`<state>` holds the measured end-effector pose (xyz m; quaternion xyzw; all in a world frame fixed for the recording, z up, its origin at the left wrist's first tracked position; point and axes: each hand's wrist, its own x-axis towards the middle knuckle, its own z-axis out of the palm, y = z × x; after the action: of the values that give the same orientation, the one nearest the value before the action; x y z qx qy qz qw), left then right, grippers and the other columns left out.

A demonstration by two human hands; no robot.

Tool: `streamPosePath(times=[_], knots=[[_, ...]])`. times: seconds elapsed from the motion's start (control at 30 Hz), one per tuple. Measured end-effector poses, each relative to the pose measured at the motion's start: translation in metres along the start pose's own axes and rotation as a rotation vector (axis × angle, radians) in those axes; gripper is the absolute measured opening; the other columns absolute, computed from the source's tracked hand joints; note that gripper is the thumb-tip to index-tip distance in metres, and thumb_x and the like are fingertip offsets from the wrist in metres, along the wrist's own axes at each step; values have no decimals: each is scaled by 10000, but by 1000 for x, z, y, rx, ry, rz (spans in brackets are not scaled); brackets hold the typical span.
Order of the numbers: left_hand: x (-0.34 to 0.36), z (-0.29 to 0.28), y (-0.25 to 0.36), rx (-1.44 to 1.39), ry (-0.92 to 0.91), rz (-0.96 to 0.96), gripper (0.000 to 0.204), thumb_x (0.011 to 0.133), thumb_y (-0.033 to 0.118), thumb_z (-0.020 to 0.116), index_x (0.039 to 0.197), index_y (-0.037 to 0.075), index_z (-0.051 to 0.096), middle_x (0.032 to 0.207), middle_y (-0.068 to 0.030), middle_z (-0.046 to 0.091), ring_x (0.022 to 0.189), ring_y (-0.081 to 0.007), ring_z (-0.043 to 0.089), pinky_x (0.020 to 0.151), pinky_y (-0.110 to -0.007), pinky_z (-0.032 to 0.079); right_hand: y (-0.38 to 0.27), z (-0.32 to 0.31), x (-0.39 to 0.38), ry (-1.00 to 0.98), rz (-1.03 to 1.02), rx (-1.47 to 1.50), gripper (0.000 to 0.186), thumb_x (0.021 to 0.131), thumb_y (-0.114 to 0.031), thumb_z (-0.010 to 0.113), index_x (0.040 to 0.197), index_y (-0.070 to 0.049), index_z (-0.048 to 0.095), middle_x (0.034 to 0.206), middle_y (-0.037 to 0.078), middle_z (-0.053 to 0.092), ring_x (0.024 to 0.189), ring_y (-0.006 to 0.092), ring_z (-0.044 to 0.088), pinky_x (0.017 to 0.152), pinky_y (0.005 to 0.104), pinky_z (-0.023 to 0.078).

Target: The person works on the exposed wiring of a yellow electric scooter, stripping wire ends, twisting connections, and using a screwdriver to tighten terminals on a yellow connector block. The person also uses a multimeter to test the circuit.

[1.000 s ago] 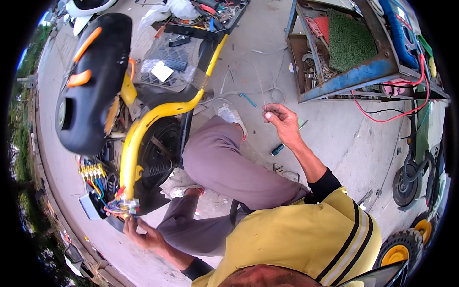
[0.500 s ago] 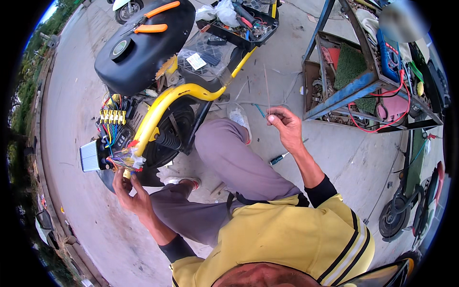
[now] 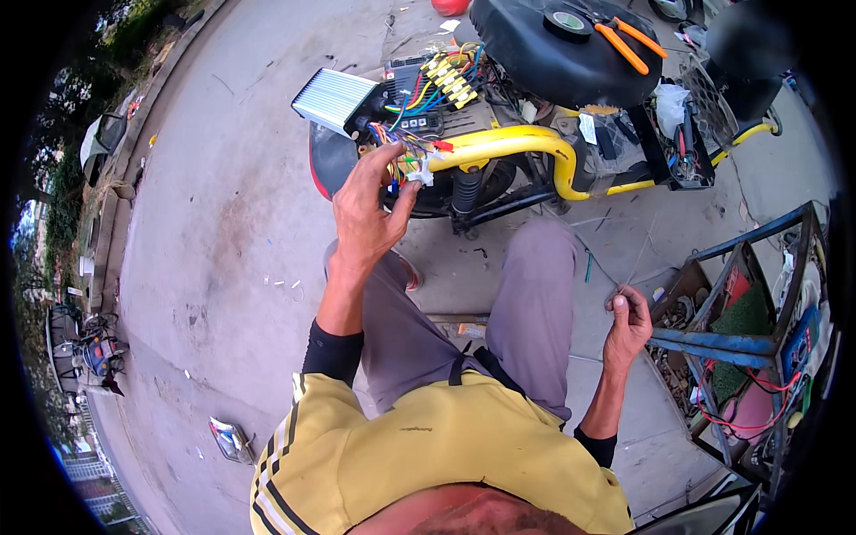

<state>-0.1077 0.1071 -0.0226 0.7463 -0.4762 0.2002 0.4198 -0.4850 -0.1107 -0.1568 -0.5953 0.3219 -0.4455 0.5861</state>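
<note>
My left hand reaches up to the rear of a yellow-framed two-wheeler. Its thumb and fingers close around a bundle of wire connectors, white, red and blue, at the end of the yellow frame tube. Coloured wires run from the bundle to a finned silver controller box. Beside that box, a yellow terminal strip carries more wires. Out to the right, my right hand is closed in a pinch on a thin wire, which points upward and away.
Orange-handled pliers and a roll of black tape lie on the black tank. A tray of tools sits farther right. A blue metal rack with a blue multimeter and red leads stands near my right hand.
My view has turned left, so the two-wheeler appears farther right. My left hand stays at the connectors, its fingers now higher on them. The right hand still pinches the thin wire.
</note>
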Motion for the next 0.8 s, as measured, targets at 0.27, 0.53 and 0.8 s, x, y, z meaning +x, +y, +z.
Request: streamPosePath(times=[0.27, 0.53, 0.8], knots=[[-10, -20, 33, -17, 61, 330, 685, 790, 145, 929, 1407, 52, 645, 1421, -205, 645, 902, -215, 695, 679, -304, 578, -61, 41, -1, -363, -205, -319, 131, 970, 19, 718, 1100, 31, 720, 1011, 101, 688, 854, 185, 645, 765, 306, 522], [-31, -22, 72, 42, -439, 466, 382, 781, 180, 892, 1121, 89, 743, 963, -4, 676, 750, -171, 605, 545, -337, 499, -107, 83, -6, -608, -402, -433, 176, 891, 77, 718, 1054, 12, 717, 947, 145, 697, 812, 315, 684, 714, 387, 540], [-42, -23, 70, -20, -382, 195, 270, 810, 173, 883, 937, 70, 668, 813, -42, 583, 754, -245, 617, 577, -387, 486, -111, 84, -4, -598, -424, -462, 165, 903, 64, 727, 1059, 11, 718, 934, 146, 689, 802, 314, 678, 698, 390, 533]])
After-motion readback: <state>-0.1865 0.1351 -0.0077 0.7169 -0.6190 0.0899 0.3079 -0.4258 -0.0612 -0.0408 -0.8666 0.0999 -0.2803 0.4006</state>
